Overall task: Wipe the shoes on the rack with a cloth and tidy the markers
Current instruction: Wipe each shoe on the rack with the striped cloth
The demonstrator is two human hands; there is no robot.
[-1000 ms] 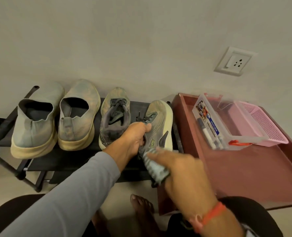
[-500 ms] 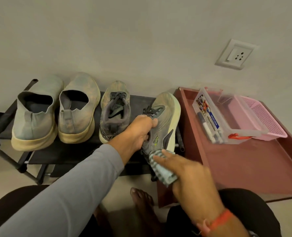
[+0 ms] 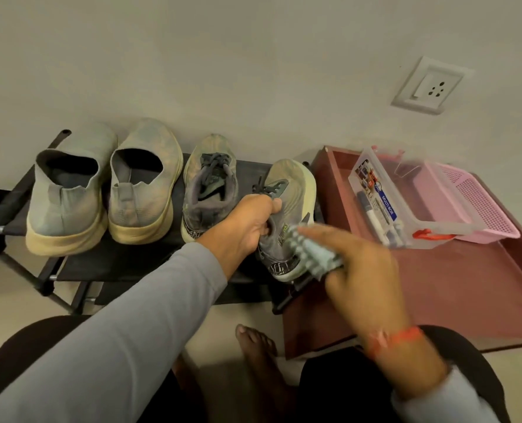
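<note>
Shoe (image 3: 287,209), the rightmost of four on the black rack (image 3: 116,264), sits tilted in our left hand (image 3: 247,224), whose fingers curl round its collar. Our right hand (image 3: 360,270), blurred, pinches a pale checked cloth (image 3: 311,254) against the shoe's heel side. Markers (image 3: 375,221) lie in the clear box (image 3: 412,209) on the maroon tray (image 3: 467,285).

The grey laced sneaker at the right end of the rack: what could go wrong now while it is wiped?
The grey laced sneaker sits at the black rack edge, tilted, held only by the left hand; wiping pressure might push it off. The checked cloth in the right hand could snag the loose laces.
</note>
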